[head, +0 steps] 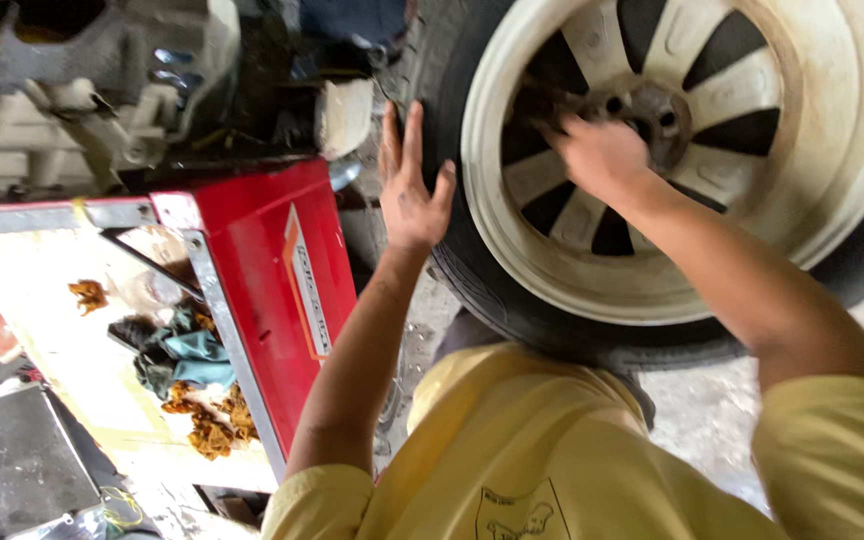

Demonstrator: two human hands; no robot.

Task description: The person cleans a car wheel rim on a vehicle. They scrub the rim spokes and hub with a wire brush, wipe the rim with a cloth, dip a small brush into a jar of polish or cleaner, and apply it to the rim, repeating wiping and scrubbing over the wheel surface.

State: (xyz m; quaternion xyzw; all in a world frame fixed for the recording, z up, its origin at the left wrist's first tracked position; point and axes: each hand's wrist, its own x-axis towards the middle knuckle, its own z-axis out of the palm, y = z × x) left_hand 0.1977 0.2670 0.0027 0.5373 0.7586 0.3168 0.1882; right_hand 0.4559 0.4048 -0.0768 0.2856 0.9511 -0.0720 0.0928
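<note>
A big cream alloy wheel [692, 150] in its black tyre [512, 300] fills the upper right, its right edge cut off. Beside it stands a red cart [262, 270] bearing an upright white-and-orange label strip [307, 290], print blurred. The left hand [410, 185] lies flat on the tyre, fingers spread. The right hand [600, 155] reaches among the spokes; its fingertips are hidden, so the grip can't be made out.
</note>
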